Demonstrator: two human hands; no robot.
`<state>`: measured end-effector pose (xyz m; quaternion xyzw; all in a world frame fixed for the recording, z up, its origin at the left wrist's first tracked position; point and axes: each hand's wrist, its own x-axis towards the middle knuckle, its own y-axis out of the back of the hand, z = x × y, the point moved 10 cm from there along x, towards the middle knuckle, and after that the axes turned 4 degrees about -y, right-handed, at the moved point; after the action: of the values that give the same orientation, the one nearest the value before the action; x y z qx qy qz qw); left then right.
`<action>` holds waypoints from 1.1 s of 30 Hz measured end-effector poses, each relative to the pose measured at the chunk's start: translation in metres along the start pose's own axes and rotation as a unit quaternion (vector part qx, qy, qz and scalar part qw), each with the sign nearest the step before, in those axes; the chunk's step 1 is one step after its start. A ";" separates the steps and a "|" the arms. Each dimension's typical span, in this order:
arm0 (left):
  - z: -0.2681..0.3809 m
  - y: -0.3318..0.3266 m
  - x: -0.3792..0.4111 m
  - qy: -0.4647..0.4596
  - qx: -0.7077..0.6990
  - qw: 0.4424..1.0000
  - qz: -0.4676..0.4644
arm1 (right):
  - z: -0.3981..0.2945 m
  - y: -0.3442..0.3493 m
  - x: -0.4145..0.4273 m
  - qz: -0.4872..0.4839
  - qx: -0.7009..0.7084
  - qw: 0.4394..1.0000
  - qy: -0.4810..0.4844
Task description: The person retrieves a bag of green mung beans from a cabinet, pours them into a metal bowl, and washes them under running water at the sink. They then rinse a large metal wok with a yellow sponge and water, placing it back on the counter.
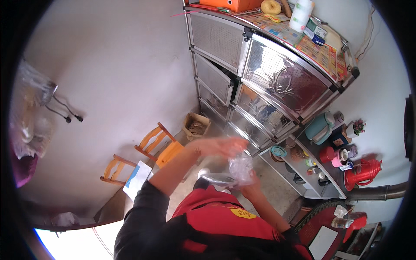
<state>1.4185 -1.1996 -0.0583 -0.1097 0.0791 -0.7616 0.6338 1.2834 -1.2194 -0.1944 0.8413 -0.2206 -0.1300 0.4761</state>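
Between my two hands is a clear, crinkled plastic bag [241, 166], blurred by motion. My left hand [224, 147] reaches over from the left, its fingers blurred at the top of the plastic. At the lower right side of the bag, my right hand [252, 186] grips it, the fingers partly hidden. A shiny round metal item, perhaps a lid or dish [219, 178], lies just below and left of the bag, near my right hand; what supports it cannot be made out. A red apron [224, 217] covers my front.
Ahead stands a metal cabinet [216, 42] with one door ajar. A cardboard box [196, 126] and wooden chairs [169, 154] are at the left. To the right are a shelf unit [320, 175], a red thermos jug [362, 172] and a round red table [304, 230].
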 end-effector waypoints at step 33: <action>0.047 0.343 -0.132 0.025 0.515 0.738 0.436 | 0.002 -0.062 0.554 0.253 0.765 0.570 -0.161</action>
<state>1.7789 -1.1320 -0.1110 0.2987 -0.2700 -0.3290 0.8542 1.7796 -1.4670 -0.2535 0.7670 -0.5150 0.0794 -0.3745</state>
